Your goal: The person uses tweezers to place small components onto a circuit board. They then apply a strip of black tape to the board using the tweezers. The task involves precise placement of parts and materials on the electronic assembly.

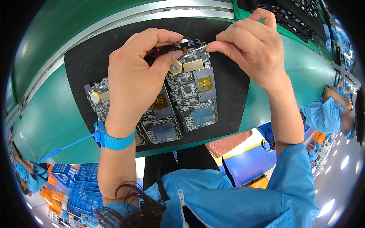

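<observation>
My left hand (134, 72) pinches a small black part (164, 49) at the top end of a circuit board (186, 90). The part's kind is hard to make out, as my fingers cover much of it. From the right, my right hand (253, 47) closes thumb and forefinger on a thin silvery tool (199, 49), whose tip reaches to the same end of the board. That board carries a round coin cell (175, 67), a metal shield and a gold-coloured patch. Beside it lie more circuit boards (161, 131), partly hidden under my left hand and forearm.
The boards rest on a black mat (232, 97) over a green bench (45, 102). A blue wrist strap (118, 142) with a coiled cord circles my left wrist. Many small black parts (289, 19) lie at the far right. A co-worker in blue (323, 114) sits to the right.
</observation>
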Available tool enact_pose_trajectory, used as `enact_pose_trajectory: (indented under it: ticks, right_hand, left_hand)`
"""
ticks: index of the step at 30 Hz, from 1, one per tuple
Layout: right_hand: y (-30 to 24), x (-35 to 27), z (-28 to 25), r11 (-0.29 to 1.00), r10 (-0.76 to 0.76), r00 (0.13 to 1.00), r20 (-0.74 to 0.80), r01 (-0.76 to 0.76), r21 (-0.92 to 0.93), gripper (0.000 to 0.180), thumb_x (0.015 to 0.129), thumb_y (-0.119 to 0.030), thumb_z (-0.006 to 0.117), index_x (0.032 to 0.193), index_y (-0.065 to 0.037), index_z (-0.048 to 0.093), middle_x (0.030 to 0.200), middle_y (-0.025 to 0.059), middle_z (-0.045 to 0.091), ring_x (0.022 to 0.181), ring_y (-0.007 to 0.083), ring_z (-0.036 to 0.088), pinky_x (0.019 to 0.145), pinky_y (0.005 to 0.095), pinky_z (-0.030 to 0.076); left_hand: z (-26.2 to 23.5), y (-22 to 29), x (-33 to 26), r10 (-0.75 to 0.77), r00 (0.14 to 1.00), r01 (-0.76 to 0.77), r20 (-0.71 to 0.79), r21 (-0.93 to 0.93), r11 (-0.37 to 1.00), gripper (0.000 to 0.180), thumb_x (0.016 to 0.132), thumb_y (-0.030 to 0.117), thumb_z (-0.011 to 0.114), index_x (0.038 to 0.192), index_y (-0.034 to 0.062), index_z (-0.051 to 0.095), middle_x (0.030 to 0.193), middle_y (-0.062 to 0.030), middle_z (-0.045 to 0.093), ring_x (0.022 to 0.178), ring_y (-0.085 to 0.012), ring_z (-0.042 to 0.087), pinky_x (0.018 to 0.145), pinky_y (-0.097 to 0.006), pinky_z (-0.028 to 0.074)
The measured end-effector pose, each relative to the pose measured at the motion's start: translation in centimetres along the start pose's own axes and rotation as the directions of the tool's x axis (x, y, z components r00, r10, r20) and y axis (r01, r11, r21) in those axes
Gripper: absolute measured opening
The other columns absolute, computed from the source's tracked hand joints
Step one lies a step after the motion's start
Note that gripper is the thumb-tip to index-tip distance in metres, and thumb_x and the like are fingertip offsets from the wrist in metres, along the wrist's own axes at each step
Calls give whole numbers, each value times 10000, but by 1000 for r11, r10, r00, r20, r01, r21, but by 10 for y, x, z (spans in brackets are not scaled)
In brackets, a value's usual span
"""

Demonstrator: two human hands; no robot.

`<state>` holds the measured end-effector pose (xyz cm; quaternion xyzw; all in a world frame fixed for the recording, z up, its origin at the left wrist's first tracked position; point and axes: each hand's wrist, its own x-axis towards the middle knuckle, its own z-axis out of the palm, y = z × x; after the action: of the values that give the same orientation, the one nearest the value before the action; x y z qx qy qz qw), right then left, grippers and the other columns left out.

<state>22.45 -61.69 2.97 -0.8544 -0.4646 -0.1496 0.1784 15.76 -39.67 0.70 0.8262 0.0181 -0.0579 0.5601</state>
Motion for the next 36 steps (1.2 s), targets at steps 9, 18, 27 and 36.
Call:
enact_pose_trajectory:
  ticks: [9,18,27,36]
  right_hand:
    - [14,-1,-1,999,-36,997,72,38,-25,167,760,-203,821,732,-113,683,653,7,653,588,210,603,724,335,438]
    - [6,1,0,999,-6,998,68,2,46,247,697,-280,838,735,-112,661,654,-28,608,599,151,550,752,317,392]
    - [8,-12,8,999,-17,1000,-7,18,50,260,692,-294,843,773,-115,672,685,-29,651,629,143,591,751,322,415]
    - [-6,-37,13,989,145,986,-77,-146,-4,262,720,-293,831,782,-143,624,691,-43,611,634,161,576,752,343,391]
  left_hand:
    - [0,1,0,-4,1000,4,9,1,1000,248,855,-31,721,1102,-4,707,1020,-42,733,924,-96,654,854,-234,506]
    - [0,1,-1,32,999,-31,-5,52,998,266,835,-24,731,1097,18,721,992,-40,739,904,-99,660,831,-241,515]
    - [1,-3,-2,199,980,-199,17,114,973,302,828,-29,721,1115,63,734,963,-47,706,853,-122,646,787,-256,507]
    - [3,-1,-3,191,982,-190,6,95,977,304,830,-32,715,1117,69,734,947,-45,694,822,-122,648,754,-247,507]
